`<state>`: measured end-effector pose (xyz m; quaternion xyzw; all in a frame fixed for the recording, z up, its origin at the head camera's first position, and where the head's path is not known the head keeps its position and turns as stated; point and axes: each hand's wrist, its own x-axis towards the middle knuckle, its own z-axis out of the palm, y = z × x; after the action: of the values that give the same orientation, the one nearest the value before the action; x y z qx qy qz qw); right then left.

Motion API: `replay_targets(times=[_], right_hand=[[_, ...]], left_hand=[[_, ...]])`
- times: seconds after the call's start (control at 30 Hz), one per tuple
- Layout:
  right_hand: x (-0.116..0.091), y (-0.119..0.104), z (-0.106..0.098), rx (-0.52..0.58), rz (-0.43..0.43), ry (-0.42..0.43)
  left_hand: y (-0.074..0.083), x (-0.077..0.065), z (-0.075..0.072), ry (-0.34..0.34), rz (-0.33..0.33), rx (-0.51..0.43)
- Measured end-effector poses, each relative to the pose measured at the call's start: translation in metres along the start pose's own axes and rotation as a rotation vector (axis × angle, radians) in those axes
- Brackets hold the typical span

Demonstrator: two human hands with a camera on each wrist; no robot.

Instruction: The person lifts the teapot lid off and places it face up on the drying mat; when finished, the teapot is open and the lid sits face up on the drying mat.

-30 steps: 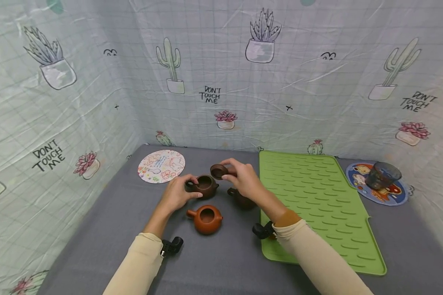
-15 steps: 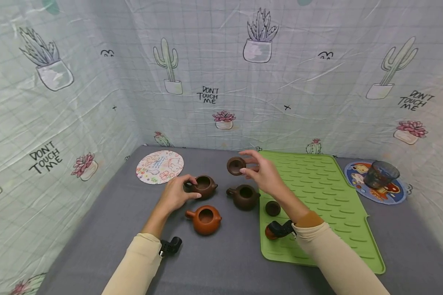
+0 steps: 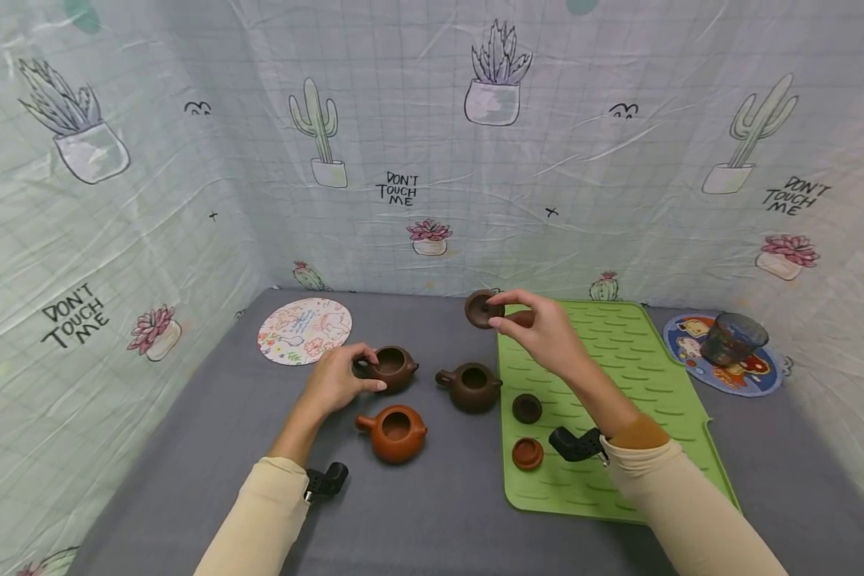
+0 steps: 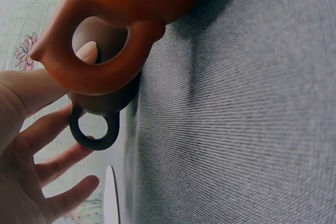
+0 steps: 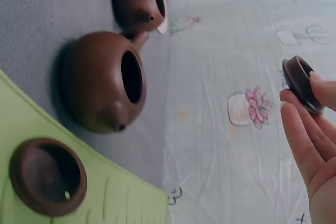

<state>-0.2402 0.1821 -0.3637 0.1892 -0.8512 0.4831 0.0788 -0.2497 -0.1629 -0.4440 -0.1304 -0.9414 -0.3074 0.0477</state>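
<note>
My left hand holds a dark brown teapot between thumb and fingers at its handle side; the teapot stands uncovered on the cloth. Raised above the far table, a brown teapot lid is pinched between the thumb and fingers of my right hand, its hollow underside showing. Nearer to me sits an orange-brown teapot, lidless; in the left wrist view its handle partly hides the held teapot. Another dark brown teapot, lidless too, stands beside the green mat's left edge.
On the green mat lie a dark brown lid and a reddish lid. A floral round mat lies back left. At the far right, a dark glass stands on a blue patterned mat. Printed curtains enclose the table.
My right hand has carried the lid right and away from the left teapot, up toward the green mat's far corner. The lids on the mat have come into view. My left hand keeps its hold.
</note>
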Motion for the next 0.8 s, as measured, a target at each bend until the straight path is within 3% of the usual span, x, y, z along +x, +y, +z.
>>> replay_targets(times=[0.3, 0.8], right_hand=[[-0.012, 0.004, -0.021, 0.007, 0.061, 0.042], [-0.025, 0.022, -0.034, -0.04, 0.072, 0.1]], left_hand=[[-0.001, 0.002, 0.001, 0.005, 0.009, 0.004], [-0.004, 0.003, 0.001, -0.009, 0.006, 0.001]])
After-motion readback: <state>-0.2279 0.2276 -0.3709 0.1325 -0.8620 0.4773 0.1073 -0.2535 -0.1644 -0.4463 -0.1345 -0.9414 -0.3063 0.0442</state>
